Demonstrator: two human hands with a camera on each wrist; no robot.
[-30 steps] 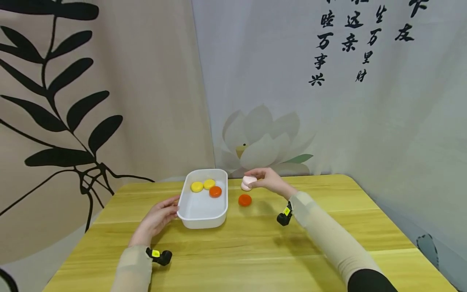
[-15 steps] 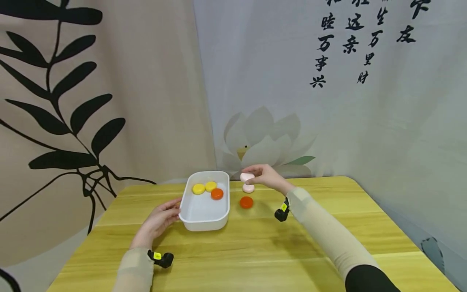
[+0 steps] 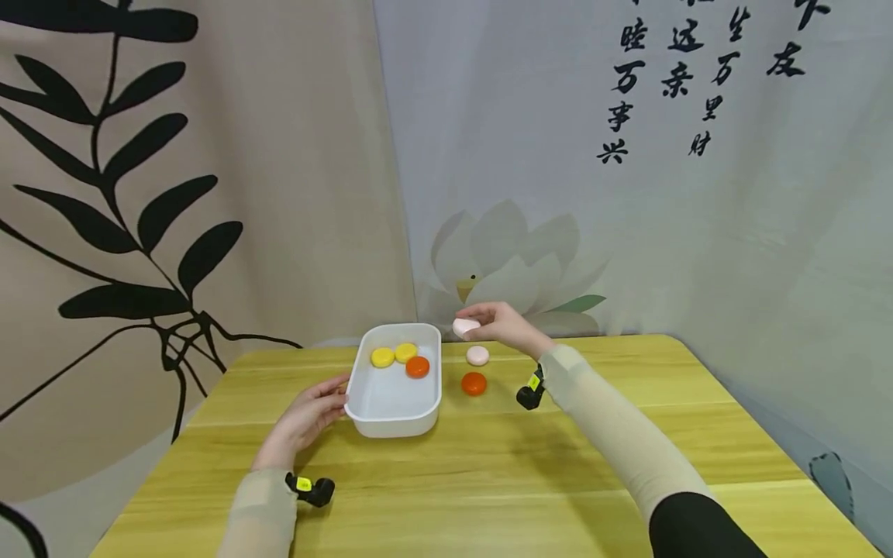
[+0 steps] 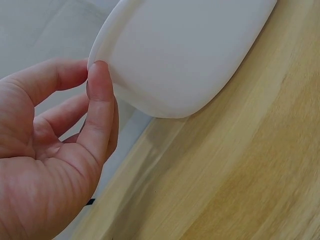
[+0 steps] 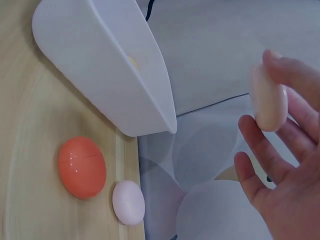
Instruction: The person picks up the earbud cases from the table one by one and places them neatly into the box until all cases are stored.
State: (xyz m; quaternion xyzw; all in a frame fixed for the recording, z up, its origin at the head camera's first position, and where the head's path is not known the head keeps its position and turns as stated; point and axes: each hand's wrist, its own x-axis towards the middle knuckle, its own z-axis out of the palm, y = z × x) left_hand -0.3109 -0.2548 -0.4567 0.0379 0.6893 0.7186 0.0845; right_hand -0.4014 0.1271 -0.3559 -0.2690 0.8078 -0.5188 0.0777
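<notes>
The white tray [image 3: 392, 426] stands on the table and holds two yellow discs [image 3: 382, 357] and an orange one [image 3: 418, 367]. My left hand [image 3: 305, 422] pinches the tray's left rim between thumb and fingers, as the left wrist view shows up close. Raised above the table's back edge, to the right of the tray, my right hand [image 3: 504, 327] pinches a pale pink disc [image 5: 268, 98]. Below it, a second pale pink disc [image 3: 477, 356] and an orange disc [image 3: 474, 384] lie on the table, apart from each other.
A wooden table [image 3: 558, 465] carries everything. Behind it hangs a curtain [image 3: 314, 194] printed with dark leaves, a lotus flower and black characters, close to the table's back edge.
My right hand has lifted the pale pink disc up and leftward, away from the other pink disc. My left hand keeps its hold on the tray.
</notes>
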